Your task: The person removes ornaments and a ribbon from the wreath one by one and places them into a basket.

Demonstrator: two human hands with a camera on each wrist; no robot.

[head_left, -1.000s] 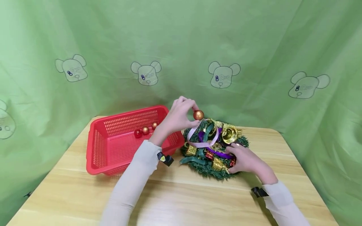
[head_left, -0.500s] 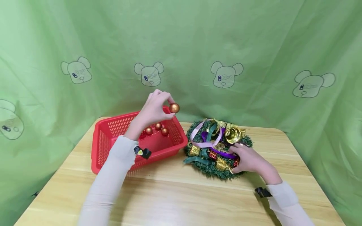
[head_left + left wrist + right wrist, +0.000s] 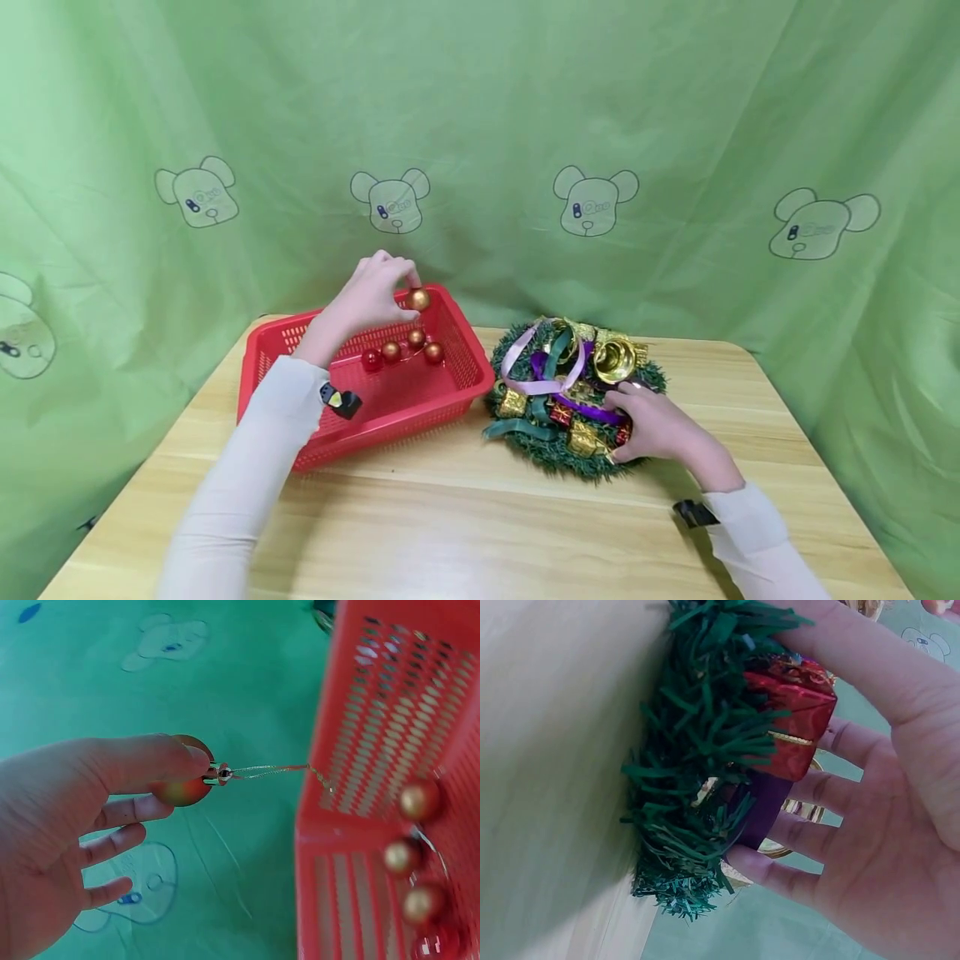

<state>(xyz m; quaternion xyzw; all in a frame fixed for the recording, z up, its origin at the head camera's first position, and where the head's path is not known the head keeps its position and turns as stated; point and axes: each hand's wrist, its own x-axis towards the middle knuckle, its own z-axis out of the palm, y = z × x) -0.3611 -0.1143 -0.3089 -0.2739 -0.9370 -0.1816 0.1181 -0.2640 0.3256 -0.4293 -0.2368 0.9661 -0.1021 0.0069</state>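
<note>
Over the far right part of a red plastic basket (image 3: 450, 402), my left hand (image 3: 366, 293) pinches a gold Christmas bauble (image 3: 418, 299) between thumb and forefinger. In the left wrist view the bauble's metal cap (image 3: 219, 774) faces the basket, with a thin gold cord (image 3: 274, 771) stretching from it to the rim. My right hand (image 3: 662, 423) holds the right side of a green tinsel wreath (image 3: 551, 458). Its thumb and fingers lie about a red gift-box ornament (image 3: 795, 712) and purple ribbon (image 3: 761, 810) there.
Inside the basket lie several gold baubles (image 3: 391, 351) and a red one (image 3: 371, 360). The wreath carries golden bells (image 3: 615, 360), a pink ribbon (image 3: 534, 387) and gold gift boxes (image 3: 585, 438). A green curtain (image 3: 480, 100) hangs behind the wooden table (image 3: 450, 533).
My left hand has carried the gold bauble leftward from above the wreath to over the basket, lowering it in the last half second. The right hand has stayed on the wreath.
</note>
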